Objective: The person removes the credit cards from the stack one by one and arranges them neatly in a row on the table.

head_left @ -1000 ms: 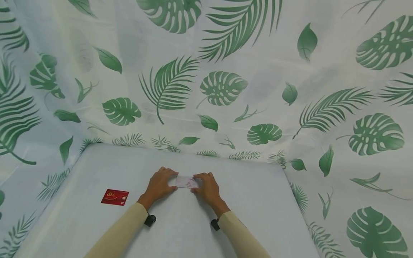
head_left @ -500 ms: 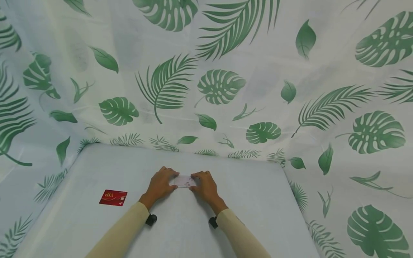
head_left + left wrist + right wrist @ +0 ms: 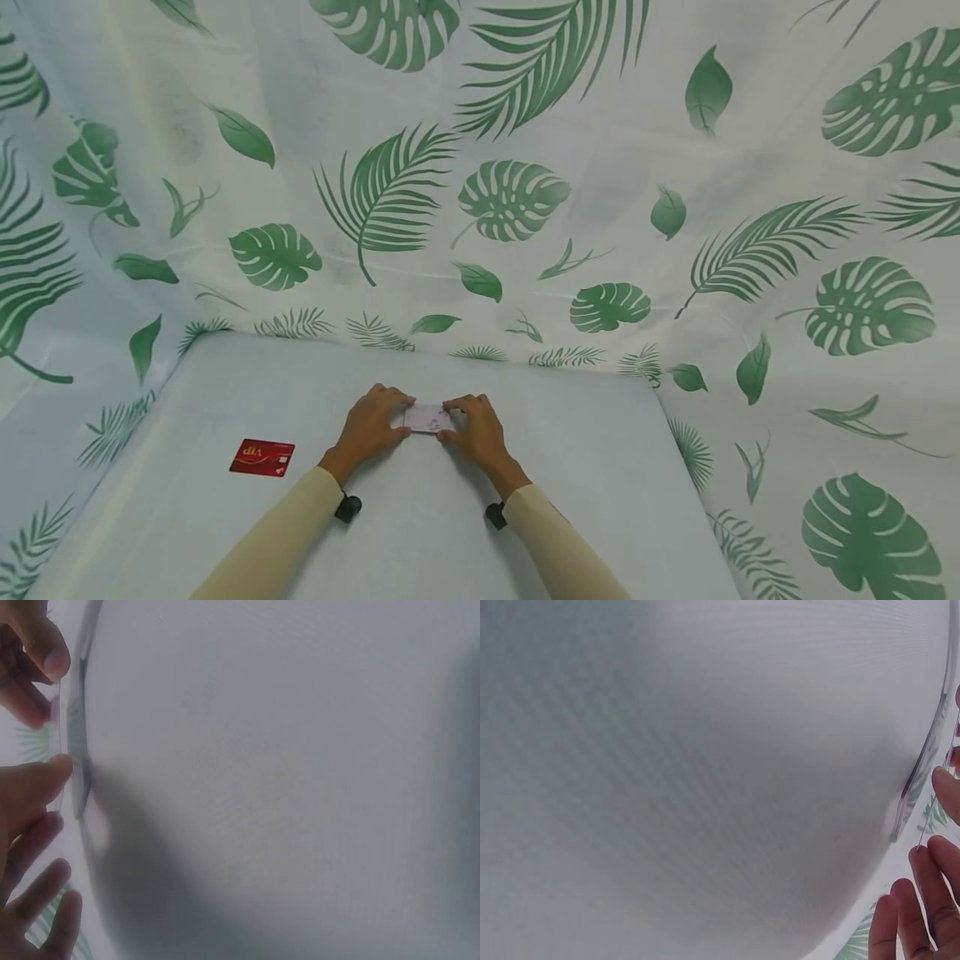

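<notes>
Edged slightly closer, your left hand (image 3: pixel 370 427) and right hand (image 3: pixel 480 433) still pinch the pale card (image 3: pixel 425 418), apparently above the worktop (image 3: pixel 600 450).

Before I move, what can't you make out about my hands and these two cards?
Head view: small markings on the red VIP card, too tiny.
Head view: right corners of the pale printed card, covered by fingers of the right hand.
Left wrist view: rest of the left hand, cut off by the left edge.
</notes>
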Available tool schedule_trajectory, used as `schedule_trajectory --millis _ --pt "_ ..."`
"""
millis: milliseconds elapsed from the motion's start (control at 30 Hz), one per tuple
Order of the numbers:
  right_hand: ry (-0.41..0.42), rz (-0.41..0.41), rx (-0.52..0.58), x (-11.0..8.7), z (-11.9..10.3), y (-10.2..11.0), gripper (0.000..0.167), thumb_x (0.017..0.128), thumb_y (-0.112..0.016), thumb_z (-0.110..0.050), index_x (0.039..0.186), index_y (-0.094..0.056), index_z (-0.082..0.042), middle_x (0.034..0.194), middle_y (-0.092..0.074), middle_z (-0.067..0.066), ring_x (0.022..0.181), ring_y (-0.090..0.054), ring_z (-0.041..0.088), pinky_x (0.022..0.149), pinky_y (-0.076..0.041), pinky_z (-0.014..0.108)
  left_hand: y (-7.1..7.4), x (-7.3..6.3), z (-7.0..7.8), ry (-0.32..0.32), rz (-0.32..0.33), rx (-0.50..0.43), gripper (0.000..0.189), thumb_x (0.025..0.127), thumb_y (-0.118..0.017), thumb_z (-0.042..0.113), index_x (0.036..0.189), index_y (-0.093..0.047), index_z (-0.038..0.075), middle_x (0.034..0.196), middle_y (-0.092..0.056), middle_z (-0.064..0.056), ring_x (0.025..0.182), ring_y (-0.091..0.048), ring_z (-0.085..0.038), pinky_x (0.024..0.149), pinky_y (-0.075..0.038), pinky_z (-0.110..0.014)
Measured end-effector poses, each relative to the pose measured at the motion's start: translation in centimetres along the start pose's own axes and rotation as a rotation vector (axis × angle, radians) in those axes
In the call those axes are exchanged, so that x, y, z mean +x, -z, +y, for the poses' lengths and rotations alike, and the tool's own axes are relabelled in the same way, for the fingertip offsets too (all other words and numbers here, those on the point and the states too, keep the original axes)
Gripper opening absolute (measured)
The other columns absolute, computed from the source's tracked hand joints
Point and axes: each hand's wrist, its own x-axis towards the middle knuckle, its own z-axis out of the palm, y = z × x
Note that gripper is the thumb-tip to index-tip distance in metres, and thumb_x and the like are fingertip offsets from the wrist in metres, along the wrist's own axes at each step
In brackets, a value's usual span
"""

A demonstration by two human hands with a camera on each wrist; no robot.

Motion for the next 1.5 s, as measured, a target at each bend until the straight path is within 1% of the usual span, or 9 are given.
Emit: schedule_trajectory --millis 67,333,500,700,867,1000,1233,1367,1500 --pt "-0.010 -0.002 0.010 0.0 -0.1 0.0 0.046 0.084 -0.092 -0.025 0.128 -0.077 -0.022 0.130 -0.073 0.001 0.120 -0.060 0.020 0.107 -0.053 0.044 0.2 0.0 0.1 0.007 -0.011 -0.005 0.050 0.083 -0.092 0.020 0.128 -0.076 0.011 0.125 -0.075 -0.006 0.117 -0.063 -0.028 0.103 -0.054 -0.049" --pt "0.019 0.011 0.029 -0.4 -0.7 0.1 0.042 0.083 -0.093 -0.026 0.123 -0.079 -0.019 0.126 -0.074 0.001 0.119 -0.060 0.021 0.106 -0.054 0.045 1.2 -0.4 0.3 0.015 -0.023 -0.007 0.051 0.083 -0.092 0.021 0.129 -0.075 0.011 0.127 -0.075 -0.006 0.120 -0.062 -0.027 0.105 -0.054 -0.049" --pt "0.039 0.012 0.050 -0.7 -1.3 0.0 0.041 0.083 -0.093 -0.026 0.121 -0.080 -0.018 0.124 -0.074 0.002 0.119 -0.061 0.022 0.105 -0.054 0.046 1.8 -0.9 -0.1 0.001 -0.019 0.004 0.052 0.082 -0.093 0.023 0.130 -0.075 0.012 0.127 -0.074 -0.005 0.121 -0.062 -0.027 0.106 -0.054 -0.049" --pt "0.052 0.010 0.053 -0.8 -1.9 -0.5 0.042 0.081 -0.094 -0.027 0.120 -0.080 -0.019 0.123 -0.073 0.001 0.117 -0.061 0.021 0.102 -0.055 0.044 2.2 -1.5 -1.0 -0.016 -0.022 0.043 0.052 0.083 -0.092 0.027 0.130 -0.075 0.014 0.127 -0.074 -0.004 0.121 -0.062 -0.026 0.106 -0.054 -0.048" --pt "0.049 0.003 0.040 -1.0 -2.7 -1.1 0.043 0.081 -0.094 -0.029 0.121 -0.080 -0.020 0.123 -0.073 -0.001 0.116 -0.060 0.018 0.101 -0.054 0.041 2.9 -2.3 -1.4 -0.039 -0.004 0.044 0.050 0.081 -0.093 0.025 0.126 -0.077 0.013 0.124 -0.075 -0.005 0.119 -0.063 -0.027 0.104 -0.055 -0.048" --pt "0.051 -0.015 0.041 -1.3 -3.5 -1.3 0.043 0.082 -0.093 -0.030 0.123 -0.080 -0.021 0.124 -0.072 -0.002 0.116 -0.060 0.018 0.102 -0.054 0.041 3.3 -2.9 -1.8 -0.030 -0.004 0.043 0.049 0.079 -0.094 0.025 0.124 -0.078 0.014 0.122 -0.074 -0.004 0.118 -0.063 -0.026 0.103 -0.056 -0.049" --pt "0.088 -0.018 0.036 -1.8 -4.5 -1.9 0.043 0.082 -0.094 -0.030 0.122 -0.080 -0.021 0.123 -0.072 -0.004 0.116 -0.061 0.016 0.100 -0.055 0.038 3.9 -4.0 -2.6 -0.014 -0.011 0.067 0.048 0.080 -0.094 0.027 0.123 -0.078 0.015 0.123 -0.074 -0.003 0.118 -0.064 -0.026 0.103 -0.057 -0.049" --pt "0.121 -0.021 0.036 -2.0 -5.1 -2.4 0.044 0.081 -0.094 -0.030 0.122 -0.081 -0.021 0.122 -0.072 -0.005 0.115 -0.060 0.014 0.099 -0.056 0.035 4.3 -4.7 -3.1 -0.019 0.005 0.079 0.047 0.078 -0.095 0.027 0.121 -0.079 0.014 0.120 -0.075 -0.004 0.116 -0.064 -0.027 0.101 -0.058 -0.048" --pt "0.144 -0.020 0.045 -2.2 -5.7 -3.0 0.042 0.081 -0.094 -0.030 0.120 -0.081 -0.022 0.121 -0.073 -0.005 0.116 -0.061 0.015 0.101 -0.056 0.036 4.8 -5.5 -3.7 -0.035 0.030 0.086 0.047 0.075 -0.096 0.024 0.118 -0.080 0.013 0.117 -0.075 -0.004 0.114 -0.065 -0.027 0.098 -0.059 -0.048"
